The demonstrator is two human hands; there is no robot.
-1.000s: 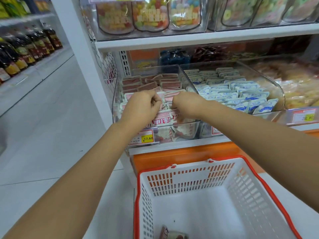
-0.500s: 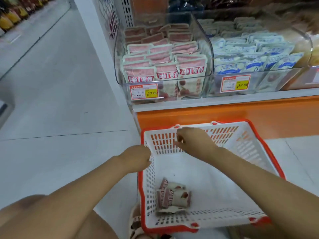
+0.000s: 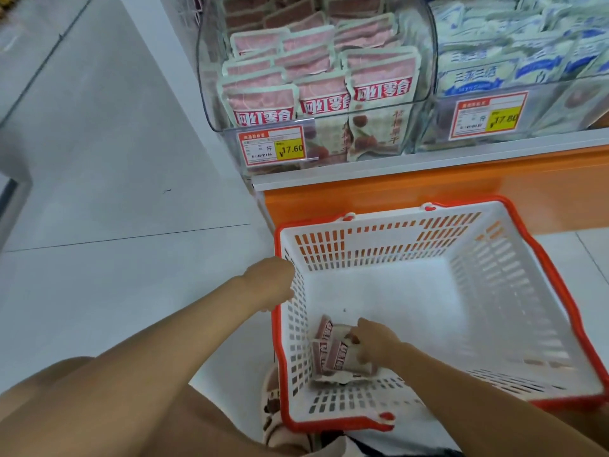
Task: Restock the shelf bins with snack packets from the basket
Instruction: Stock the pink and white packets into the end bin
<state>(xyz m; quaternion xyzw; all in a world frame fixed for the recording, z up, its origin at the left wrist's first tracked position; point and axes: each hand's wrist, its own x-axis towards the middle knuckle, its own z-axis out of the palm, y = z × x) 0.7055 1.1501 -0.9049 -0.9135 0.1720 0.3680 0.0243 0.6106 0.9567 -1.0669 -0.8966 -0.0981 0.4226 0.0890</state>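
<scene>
A white basket with a red rim [image 3: 514,225] stands on the floor below the shelf. A few pink-and-white snack packets [image 3: 333,354] lie in its near left corner. My right hand [image 3: 372,344] is down inside the basket, its fingers closing round these packets. My left hand [image 3: 270,283] hangs at the basket's left rim with its fingers hidden behind the knuckles. Above, a clear shelf bin [image 3: 211,103] holds rows of the same pink packets.
A second clear bin [image 3: 441,103] to the right holds blue-and-white packets. Price tags [image 3: 273,145] hang on the bin fronts. An orange shelf base [image 3: 428,186] sits behind the basket. Grey floor tiles spread to the left. My knee and sandalled foot [image 3: 273,400] are beside the basket.
Both hands left the pink bin and came down. My right hand went from the basket's far rim into its near corner onto the packets. My view tilted downward.
</scene>
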